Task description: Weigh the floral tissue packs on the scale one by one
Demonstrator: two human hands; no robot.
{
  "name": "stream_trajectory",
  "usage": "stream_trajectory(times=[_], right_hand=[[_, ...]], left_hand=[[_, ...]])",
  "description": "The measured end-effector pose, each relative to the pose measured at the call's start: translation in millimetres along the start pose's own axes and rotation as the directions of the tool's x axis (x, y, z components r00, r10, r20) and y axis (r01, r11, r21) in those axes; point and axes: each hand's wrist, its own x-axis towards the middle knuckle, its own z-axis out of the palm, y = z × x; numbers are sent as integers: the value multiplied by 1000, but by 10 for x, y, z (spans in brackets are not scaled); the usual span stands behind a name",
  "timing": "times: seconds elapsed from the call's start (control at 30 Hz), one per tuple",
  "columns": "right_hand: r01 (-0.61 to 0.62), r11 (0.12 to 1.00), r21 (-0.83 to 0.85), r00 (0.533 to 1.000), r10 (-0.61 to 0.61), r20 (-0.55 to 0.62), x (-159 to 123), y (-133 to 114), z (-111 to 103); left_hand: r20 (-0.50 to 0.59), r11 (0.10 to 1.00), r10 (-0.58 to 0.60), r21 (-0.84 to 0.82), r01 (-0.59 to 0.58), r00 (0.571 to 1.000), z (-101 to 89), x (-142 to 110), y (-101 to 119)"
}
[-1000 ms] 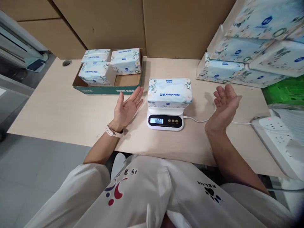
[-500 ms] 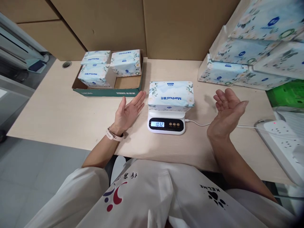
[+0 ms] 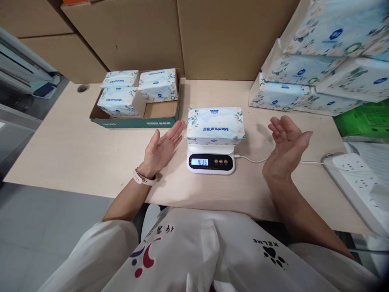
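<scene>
A pale blue floral tissue pack (image 3: 215, 125) lies on a small white scale (image 3: 211, 160) whose lit display reads 1035. My left hand (image 3: 161, 148) rests open, palm up, on the table just left of the pack, fingertips close to it but apart. My right hand (image 3: 287, 140) hovers open, palm up with fingers slightly curled, to the right of the scale. Neither hand holds anything. A watch band circles my left wrist.
A shallow green-edged cardboard tray (image 3: 138, 121) at the back left holds three tissue packs (image 3: 158, 84). Several more packs (image 3: 316, 61) are stacked at the right. A white cable (image 3: 252, 159) runs from the scale toward a power strip (image 3: 361, 182). Cardboard boxes (image 3: 170, 36) line the back.
The scale reading rose from 1000 through 1032 to 1035. Both hands stayed open beside the pack, and the view shifted slightly.
</scene>
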Motion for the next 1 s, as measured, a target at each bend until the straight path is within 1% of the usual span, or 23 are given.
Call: stream_trajectory(times=[0.1,0.2,0.33,0.43,0.53,0.63,0.7,0.77,0.83,1.0], right_hand=[[19,1000,5,1000,-19,-7,-1,3,12],[41,999,-21,999,-41,16,-27,-2,10],[62,995,-82,995,-55,83,-85,-24,-11],[49,986,-158,988,-25,151,-129,-32,-39],[81,970,-231,959,-12,282,-160,-8,-82],[143,945,-295,904,-4,427,-170,44,-111],[160,935,-318,881,10,473,-167,80,-107],[157,929,-334,874,26,485,-163,101,-84],[145,928,-344,878,40,477,-165,99,-52],[112,928,-357,888,68,455,-179,22,2]], left_hand=[[24,1000,4,14,-5,1000,-6,-6,7],[36,999,12,43,-14,999,-13,-13,7],[65,997,33,72,-38,997,-37,-17,-11],[88,996,45,74,-52,995,-49,-13,-33],[103,992,67,95,-77,992,-51,-3,-68],[123,985,93,133,-109,988,-60,13,-124],[134,979,103,163,-124,986,-72,25,-166],[144,970,111,199,-139,983,-81,34,-199],[151,961,123,228,-156,981,-83,39,-215],[143,952,137,254,-170,980,-102,42,-209]])
